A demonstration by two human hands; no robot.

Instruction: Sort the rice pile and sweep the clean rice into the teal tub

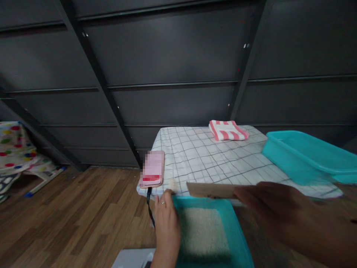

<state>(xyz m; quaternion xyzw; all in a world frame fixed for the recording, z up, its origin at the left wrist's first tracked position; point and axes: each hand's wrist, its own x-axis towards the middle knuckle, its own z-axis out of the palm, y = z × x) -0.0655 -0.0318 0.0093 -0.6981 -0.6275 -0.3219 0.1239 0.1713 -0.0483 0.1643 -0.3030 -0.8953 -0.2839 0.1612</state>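
My left hand [166, 223], with a ring on one finger, grips the left rim of a teal plastic tub [239, 227] just below the table's front edge. Pale grains that look like rice [205, 230] lie inside the tub. A small patch of similar grains [174, 185] rests on the cloth near my fingertips. My right hand [276, 216], smeared by motion, is closed on one end of a flat brown strip [213, 190] that looks like cardboard. The strip stretches leftward along the table's front edge, above the tub's far rim.
A checked white cloth [189, 149] covers the table. On it are a pink phone [153, 167] at the left, a folded striped towel [228, 130] at the back and a larger teal bin [295, 163] at the right. A black cable [150, 208] hangs below the phone.
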